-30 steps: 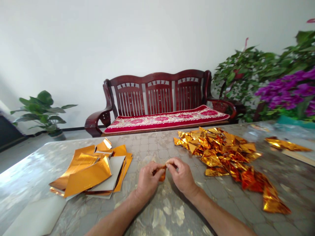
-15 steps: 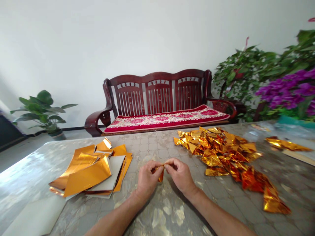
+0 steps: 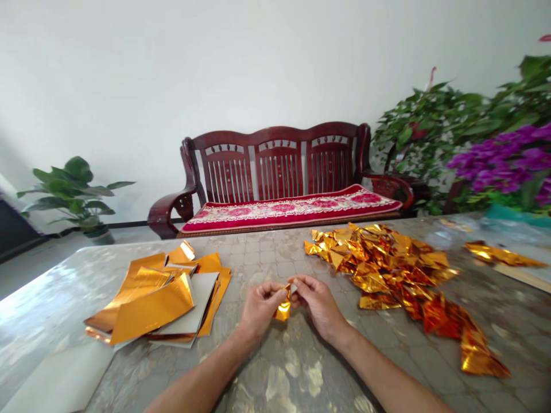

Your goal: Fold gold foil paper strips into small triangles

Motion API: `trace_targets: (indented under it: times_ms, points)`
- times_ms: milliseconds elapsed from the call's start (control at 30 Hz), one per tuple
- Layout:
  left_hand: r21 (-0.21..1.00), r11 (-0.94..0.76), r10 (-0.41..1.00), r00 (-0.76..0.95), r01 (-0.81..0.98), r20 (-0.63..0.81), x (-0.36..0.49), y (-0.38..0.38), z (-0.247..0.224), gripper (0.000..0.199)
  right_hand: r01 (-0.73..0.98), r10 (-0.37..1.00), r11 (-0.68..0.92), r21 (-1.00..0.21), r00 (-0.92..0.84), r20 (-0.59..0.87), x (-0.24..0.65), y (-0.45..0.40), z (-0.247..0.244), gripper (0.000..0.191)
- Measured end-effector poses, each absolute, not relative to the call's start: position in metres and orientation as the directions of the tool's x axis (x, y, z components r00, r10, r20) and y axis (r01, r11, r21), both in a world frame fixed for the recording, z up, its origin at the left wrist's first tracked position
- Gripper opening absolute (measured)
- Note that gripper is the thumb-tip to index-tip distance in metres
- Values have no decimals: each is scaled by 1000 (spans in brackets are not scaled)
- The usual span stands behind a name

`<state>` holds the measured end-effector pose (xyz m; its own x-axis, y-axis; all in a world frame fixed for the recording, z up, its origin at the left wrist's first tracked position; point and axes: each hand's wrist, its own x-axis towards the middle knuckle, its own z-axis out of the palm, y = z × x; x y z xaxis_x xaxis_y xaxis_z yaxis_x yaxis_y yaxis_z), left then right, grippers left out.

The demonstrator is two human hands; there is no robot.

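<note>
Head-worn view, forward and down, over left hand (image 3: pixel 260 307), right hand (image 3: pixel 318 307)

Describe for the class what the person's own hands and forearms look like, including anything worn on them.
The left hand and right hand are bare, without gloves, watch or bracelet. The left forearm and right forearm are also bare, with no sleeve in view.
</note>
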<state>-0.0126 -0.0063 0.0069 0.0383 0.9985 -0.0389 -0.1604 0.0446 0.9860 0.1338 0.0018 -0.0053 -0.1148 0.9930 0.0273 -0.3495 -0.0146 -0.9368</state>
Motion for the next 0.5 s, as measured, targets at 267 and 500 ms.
trace_targets:
  times_ms: [267,500]
  points:
    - [991,28,999,31,-130,-24,-11,-8,11,40,-376,974,-14,-927,-214,72,135,1,-5,32]
    - [993,-95,995,-30,66,97,-12,-9,9,28,-273,990,46,-961,-117,81,131,0,-3,31]
